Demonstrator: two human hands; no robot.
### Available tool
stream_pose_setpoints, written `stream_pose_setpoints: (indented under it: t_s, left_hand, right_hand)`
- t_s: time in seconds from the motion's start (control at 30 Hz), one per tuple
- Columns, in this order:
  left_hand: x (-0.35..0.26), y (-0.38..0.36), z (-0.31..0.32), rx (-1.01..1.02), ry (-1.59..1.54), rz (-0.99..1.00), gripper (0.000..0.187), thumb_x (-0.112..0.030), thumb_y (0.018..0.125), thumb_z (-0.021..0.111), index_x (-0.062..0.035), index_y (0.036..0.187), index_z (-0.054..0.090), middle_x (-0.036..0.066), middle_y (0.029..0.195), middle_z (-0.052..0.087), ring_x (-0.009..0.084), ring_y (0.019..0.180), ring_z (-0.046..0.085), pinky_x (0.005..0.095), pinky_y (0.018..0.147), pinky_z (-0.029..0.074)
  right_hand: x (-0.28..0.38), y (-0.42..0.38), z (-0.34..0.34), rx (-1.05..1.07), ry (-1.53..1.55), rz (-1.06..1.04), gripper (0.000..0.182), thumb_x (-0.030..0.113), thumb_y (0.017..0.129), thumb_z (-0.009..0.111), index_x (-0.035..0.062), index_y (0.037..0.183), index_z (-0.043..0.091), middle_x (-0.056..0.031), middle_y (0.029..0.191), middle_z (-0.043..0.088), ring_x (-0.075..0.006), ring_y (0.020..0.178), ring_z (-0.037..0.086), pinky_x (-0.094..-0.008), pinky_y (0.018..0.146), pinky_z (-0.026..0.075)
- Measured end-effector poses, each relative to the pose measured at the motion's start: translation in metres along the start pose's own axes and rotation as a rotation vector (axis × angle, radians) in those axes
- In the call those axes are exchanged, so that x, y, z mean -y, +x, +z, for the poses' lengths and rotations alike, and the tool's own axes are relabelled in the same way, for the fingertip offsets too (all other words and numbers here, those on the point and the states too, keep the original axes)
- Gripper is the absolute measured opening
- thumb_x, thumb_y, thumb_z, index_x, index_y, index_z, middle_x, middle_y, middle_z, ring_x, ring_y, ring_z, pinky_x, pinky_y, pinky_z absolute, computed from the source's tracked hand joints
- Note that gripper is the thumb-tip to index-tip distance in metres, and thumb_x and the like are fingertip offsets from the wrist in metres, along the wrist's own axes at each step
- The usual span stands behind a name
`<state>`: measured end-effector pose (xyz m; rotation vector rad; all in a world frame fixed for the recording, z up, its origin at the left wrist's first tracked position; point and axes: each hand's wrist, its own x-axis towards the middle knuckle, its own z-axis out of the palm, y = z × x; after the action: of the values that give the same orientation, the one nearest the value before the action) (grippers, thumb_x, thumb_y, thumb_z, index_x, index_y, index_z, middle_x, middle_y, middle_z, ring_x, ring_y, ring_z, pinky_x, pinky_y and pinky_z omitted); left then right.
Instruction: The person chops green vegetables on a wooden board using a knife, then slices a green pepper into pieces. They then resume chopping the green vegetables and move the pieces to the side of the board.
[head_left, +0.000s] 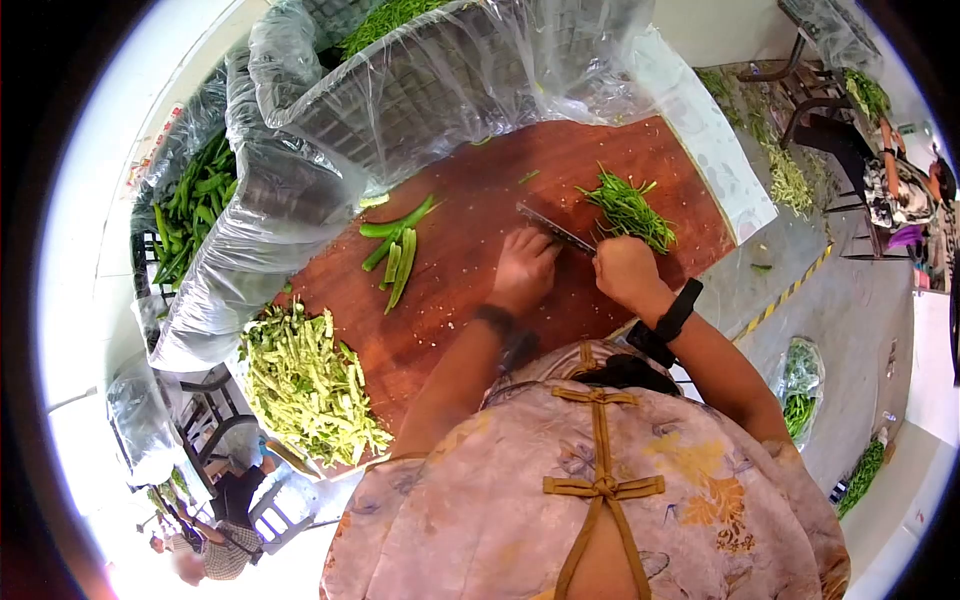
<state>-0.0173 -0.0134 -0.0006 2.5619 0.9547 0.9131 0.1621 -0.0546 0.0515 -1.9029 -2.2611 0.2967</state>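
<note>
My right hand is closed around the handle of a knife, whose narrow blade points up and left over the red-brown board. Beside the blade my left hand has its fingers curled in near the metal; what they hold, if anything, is hidden. A heap of thin green pepper strips lies just beyond my right hand. Further left on the board are whole long green peppers and split pepper pieces. At the near left, pale pepper cores and scraps form a large pile.
A plastic-lined crate stands along the board's far edge, with green strips behind it. Another lined crate holds whole peppers at the left. Scraps litter the floor at the right. Other people sit at lower left and far right.
</note>
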Motion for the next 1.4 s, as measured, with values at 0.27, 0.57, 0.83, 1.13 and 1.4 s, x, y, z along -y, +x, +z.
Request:
stream_pose_setpoints:
  t_s: [0.27, 0.57, 0.83, 1.13, 1.4]
  left_hand:
    - [-0.001, 0.001, -0.005, -0.001, -0.010, 0.001, 0.025, -0.003, 0.062, 0.054, -0.0031, 0.086, 0.063, 0.007, 0.090, 0.056, 0.0253, 0.091, 0.051, 0.0388, 0.082, 0.039]
    - [0.007, 0.002, 0.006, -0.121, -0.046, 0.090, 0.024, -0.003, 0.062, 0.056, -0.0024, 0.085, 0.062, 0.008, 0.092, 0.058, 0.0255, 0.092, 0.052, 0.0393, 0.082, 0.040]
    - [0.013, 0.004, -0.009, -0.152, 0.035, -0.007, 0.019, -0.003, 0.066, 0.055, -0.0035, 0.084, 0.062, 0.008, 0.090, 0.061, 0.0276, 0.090, 0.054, 0.0400, 0.079, 0.042]
    - [0.054, -0.064, -0.112, -0.356, 0.415, -0.411, 0.019, -0.010, 0.068, 0.061, -0.0071, 0.087, 0.063, 0.009, 0.077, 0.058, 0.0300, 0.073, 0.054, 0.0413, 0.067, 0.043]
    - [0.049, -0.095, -0.118, -0.130, 0.620, -0.655, 0.032, -0.016, 0.066, 0.064, -0.0104, 0.098, 0.061, 0.008, 0.092, 0.056, 0.0283, 0.086, 0.052, 0.0421, 0.070, 0.042]
  right_hand:
    - [0.005, 0.014, -0.008, 0.095, -0.017, -0.049, 0.012, 0.011, 0.065, 0.058, 0.0010, 0.059, 0.059, -0.0201, 0.060, 0.056, -0.0354, 0.060, 0.057, -0.0422, 0.057, 0.046]
    - [0.014, 0.048, 0.011, -0.019, 0.068, 0.031, 0.013, 0.013, 0.063, 0.060, 0.0010, 0.060, 0.058, -0.0202, 0.065, 0.057, -0.0352, 0.065, 0.057, -0.0433, 0.060, 0.046]
    - [-0.013, -0.007, -0.013, -0.085, 0.018, 0.084, 0.010, 0.012, 0.062, 0.057, 0.0041, 0.055, 0.058, -0.0173, 0.061, 0.057, -0.0355, 0.057, 0.055, -0.0447, 0.054, 0.045]
    - [-0.021, -0.023, 0.006, -0.017, 0.011, -0.038, 0.012, 0.013, 0.064, 0.058, 0.0029, 0.058, 0.059, -0.0175, 0.059, 0.056, -0.0343, 0.058, 0.057, -0.0432, 0.056, 0.047]
    - [-0.029, -0.023, -0.022, -0.159, -0.004, 0.071, 0.016, 0.015, 0.067, 0.058, 0.0015, 0.058, 0.058, -0.0191, 0.061, 0.056, -0.0365, 0.059, 0.056, -0.0450, 0.054, 0.044]
